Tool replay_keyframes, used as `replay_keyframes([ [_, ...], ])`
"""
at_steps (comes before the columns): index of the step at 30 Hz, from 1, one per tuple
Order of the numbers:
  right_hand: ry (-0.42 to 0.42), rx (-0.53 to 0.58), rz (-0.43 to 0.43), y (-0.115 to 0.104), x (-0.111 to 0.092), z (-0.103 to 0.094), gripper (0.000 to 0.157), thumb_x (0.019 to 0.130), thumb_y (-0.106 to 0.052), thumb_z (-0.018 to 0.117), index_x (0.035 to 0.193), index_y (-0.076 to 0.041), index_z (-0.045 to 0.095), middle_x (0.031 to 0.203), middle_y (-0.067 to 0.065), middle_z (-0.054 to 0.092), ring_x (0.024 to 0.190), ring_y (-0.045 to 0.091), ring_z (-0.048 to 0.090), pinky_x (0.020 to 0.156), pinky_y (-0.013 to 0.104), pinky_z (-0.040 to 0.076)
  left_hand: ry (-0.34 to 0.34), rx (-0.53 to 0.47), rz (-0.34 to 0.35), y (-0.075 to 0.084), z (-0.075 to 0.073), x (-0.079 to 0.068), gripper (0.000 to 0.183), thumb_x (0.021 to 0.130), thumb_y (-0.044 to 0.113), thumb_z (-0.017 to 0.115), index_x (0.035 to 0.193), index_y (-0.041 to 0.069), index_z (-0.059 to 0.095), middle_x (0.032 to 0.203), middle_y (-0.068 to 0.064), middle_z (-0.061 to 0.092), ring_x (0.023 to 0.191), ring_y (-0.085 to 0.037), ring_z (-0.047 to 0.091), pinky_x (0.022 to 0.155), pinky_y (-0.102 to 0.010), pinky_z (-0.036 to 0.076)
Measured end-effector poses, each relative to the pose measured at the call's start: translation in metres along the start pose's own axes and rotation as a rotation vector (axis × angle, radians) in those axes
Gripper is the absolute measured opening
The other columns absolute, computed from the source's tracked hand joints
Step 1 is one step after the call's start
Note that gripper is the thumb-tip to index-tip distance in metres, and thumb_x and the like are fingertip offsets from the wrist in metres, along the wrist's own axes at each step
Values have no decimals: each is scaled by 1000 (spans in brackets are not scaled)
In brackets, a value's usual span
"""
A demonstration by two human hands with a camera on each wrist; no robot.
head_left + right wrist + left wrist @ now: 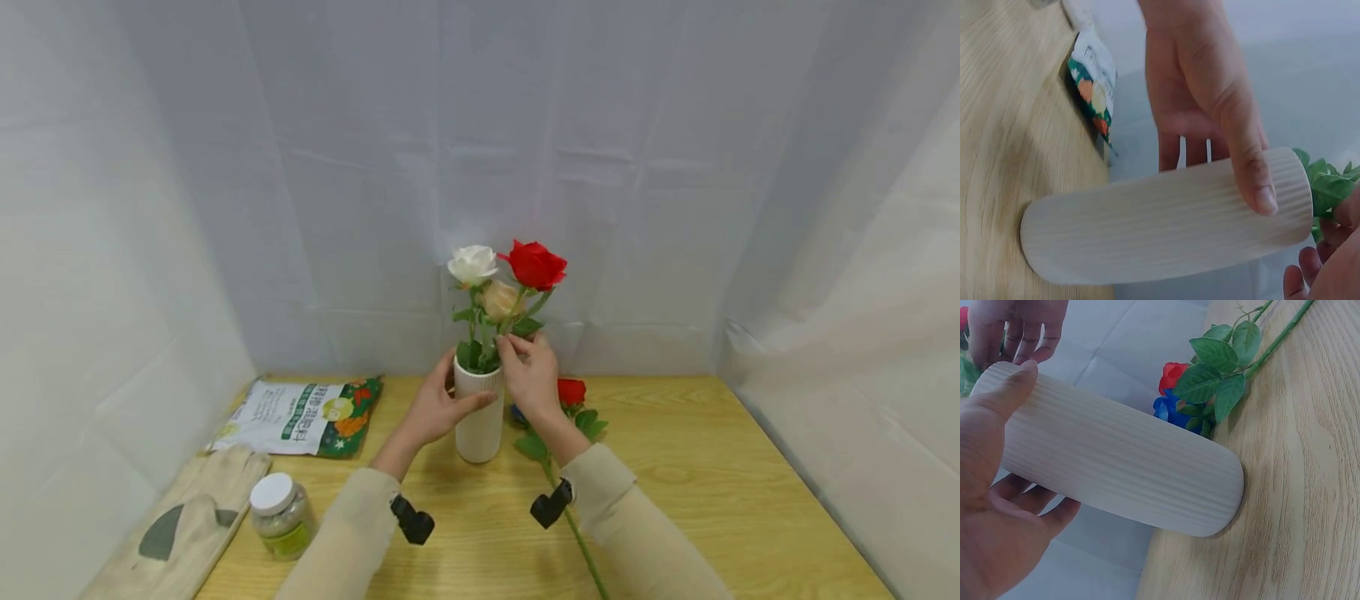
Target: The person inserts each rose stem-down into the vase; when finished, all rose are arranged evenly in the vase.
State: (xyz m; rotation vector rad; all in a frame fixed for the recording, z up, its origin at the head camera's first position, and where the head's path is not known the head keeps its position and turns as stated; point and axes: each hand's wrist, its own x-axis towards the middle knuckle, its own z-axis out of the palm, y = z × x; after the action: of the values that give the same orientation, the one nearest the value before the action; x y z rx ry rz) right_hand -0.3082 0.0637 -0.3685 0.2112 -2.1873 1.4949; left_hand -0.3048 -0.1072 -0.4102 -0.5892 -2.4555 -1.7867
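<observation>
A white ribbed vase (478,429) stands upright on the wooden table. My left hand (435,410) grips its upper part, thumb across the near side and fingers round the back, as the left wrist view also shows. Out of the vase rise a white rose (473,265), a peach rose (501,302) and a taller red rose (536,265) leaning right. Just above the rim, my right hand (531,375) pinches the red rose's stem between thumb and fingers. Green leaves (1330,190) at the mouth hide where the stems enter.
Right of the vase lie another red rose (572,392) and a blue rose (1175,411), a long stem (581,542) running toward me. At left are a printed bag (300,417), a white-lidded jar (283,517) and pale work gloves (187,525). White sheeting (360,167) encloses the table.
</observation>
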Motion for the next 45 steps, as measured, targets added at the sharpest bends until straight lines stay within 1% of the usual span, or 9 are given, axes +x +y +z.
replay_keyframes([
  [7, -30, -36, 11, 1, 1, -5, 33, 106, -19, 61, 122, 6, 76, 118, 21, 62, 109, 37, 62, 93, 50, 54, -1, -5, 12, 1, -1, -1, 78, 97, 21, 79, 161, 17, 35, 157, -16, 51, 140, -38, 54, 111, -60, 50],
  [15, -29, 0, 29, 3, 5, -6, 30, 99, -18, 71, 113, 8, 78, 108, 22, 66, 102, 37, 64, 85, 40, 56, -1, 3, -2, -1, 0, 0, 78, 96, 23, 80, 160, 22, 35, 156, -12, 52, 140, -35, 55, 111, -58, 51],
  [21, -62, 86, 103, 5, 4, -7, 32, 98, -25, 76, 115, 2, 80, 112, 21, 74, 104, 33, 67, 82, 34, 56, 3, 2, -5, -2, 0, -1, 80, 97, 24, 79, 162, 18, 32, 157, -15, 51, 140, -37, 55, 110, -59, 51],
  [26, -52, 90, 106, 7, 1, -6, 29, 98, -26, 76, 115, -3, 82, 110, 19, 72, 97, 28, 66, 76, 28, 53, 4, 1, -5, -2, 0, -1, 78, 97, 24, 78, 161, 15, 33, 156, -15, 51, 139, -37, 56, 110, -58, 51],
  [31, -72, 89, 105, 10, -4, -11, 28, 99, -25, 74, 117, -6, 82, 113, 17, 72, 99, 28, 66, 76, 27, 54, 3, -11, -2, -3, 0, -1, 77, 97, 22, 78, 160, 14, 34, 155, -17, 52, 138, -38, 57, 110, -58, 51],
  [37, -96, 71, 162, 20, -5, -26, 29, 100, -31, 74, 120, -12, 81, 125, 13, 74, 107, 29, 70, 79, 31, 56, 2, -1, 1, -3, 1, 0, 75, 98, 23, 78, 159, 13, 35, 155, -18, 53, 139, -38, 56, 111, -58, 51],
  [41, -82, 65, 176, 34, -4, -36, 30, 100, -29, 75, 121, -9, 80, 124, 13, 76, 97, 17, 70, 78, 26, 55, 3, 2, 1, -2, 1, 0, 75, 97, 22, 78, 158, 13, 36, 153, -18, 54, 137, -37, 57, 110, -58, 52],
  [43, -81, 82, 186, 41, -4, -41, 30, 100, -27, 75, 122, -7, 79, 113, 17, 77, 81, 13, 67, 69, 24, 52, 7, -3, -12, -2, 1, -1, 75, 96, 23, 79, 158, 15, 37, 152, -16, 55, 136, -36, 58, 110, -57, 52],
  [45, -81, 92, 202, 48, -5, -48, 31, 100, -27, 75, 123, -7, 79, 111, 16, 77, 77, 6, 64, 67, 22, 52, 10, 1, -15, -2, 0, -1, 74, 96, 23, 79, 157, 15, 38, 151, -16, 56, 135, -35, 59, 110, -57, 52],
])
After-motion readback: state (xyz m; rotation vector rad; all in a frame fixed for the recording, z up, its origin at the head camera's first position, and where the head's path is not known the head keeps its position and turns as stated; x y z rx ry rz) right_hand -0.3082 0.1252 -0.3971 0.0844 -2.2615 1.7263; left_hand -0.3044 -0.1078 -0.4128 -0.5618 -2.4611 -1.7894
